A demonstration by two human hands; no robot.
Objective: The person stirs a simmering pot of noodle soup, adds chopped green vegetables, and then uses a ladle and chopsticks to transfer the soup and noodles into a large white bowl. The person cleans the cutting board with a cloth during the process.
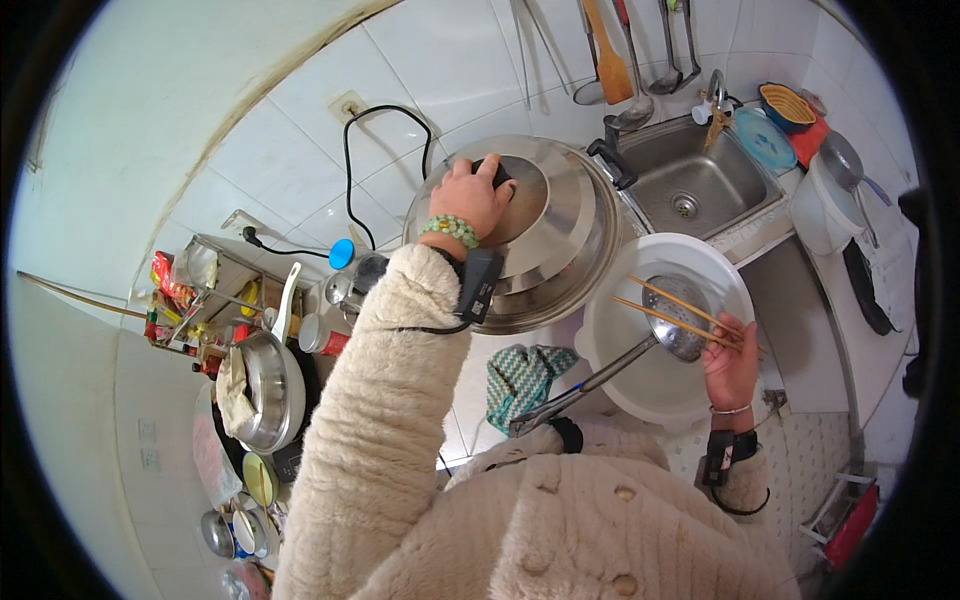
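My left hand (468, 202) is closed over the black knob (494, 174) on top of a wide domed steel lid (570, 230). The lid sits over a large round steel pot (535, 318), whose inside I cannot see. My right hand (732, 370) grips a pair of wooden chopsticks (650, 306), which point left over a white plastic basin (596, 335). Beneath the chopsticks lies a perforated steel skimmer (677, 344), its bowl over the basin and its long handle reaching toward my lap. The right fingers are close to the skimmer's bowl; whether they touch it is unclear.
Behind the basin is a steel sink (690, 190) with a tap (715, 90). A green-white patterned cloth (522, 382) lies before the pot. At left stand a pan (270, 390) and a rack of jars (215, 290). A black cord (348, 165) runs along the tiled wall.
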